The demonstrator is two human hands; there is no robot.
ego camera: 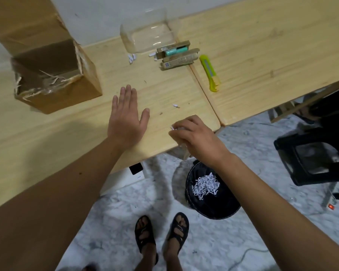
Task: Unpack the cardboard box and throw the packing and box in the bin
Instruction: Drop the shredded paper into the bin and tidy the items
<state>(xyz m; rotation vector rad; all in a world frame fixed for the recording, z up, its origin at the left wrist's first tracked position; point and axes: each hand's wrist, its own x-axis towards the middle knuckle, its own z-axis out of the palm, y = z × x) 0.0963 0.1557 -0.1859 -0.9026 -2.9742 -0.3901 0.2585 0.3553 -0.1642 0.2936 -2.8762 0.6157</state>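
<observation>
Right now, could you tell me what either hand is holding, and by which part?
The right hand pinches a small clump of white shredded paper in its fingers at the table edge. The left hand is open and flat, holding nothing.

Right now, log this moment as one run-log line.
left hand flat on table | right hand gathering shredded paper scraps at edge | bin below holds shreds | cardboard box still on table
</observation>
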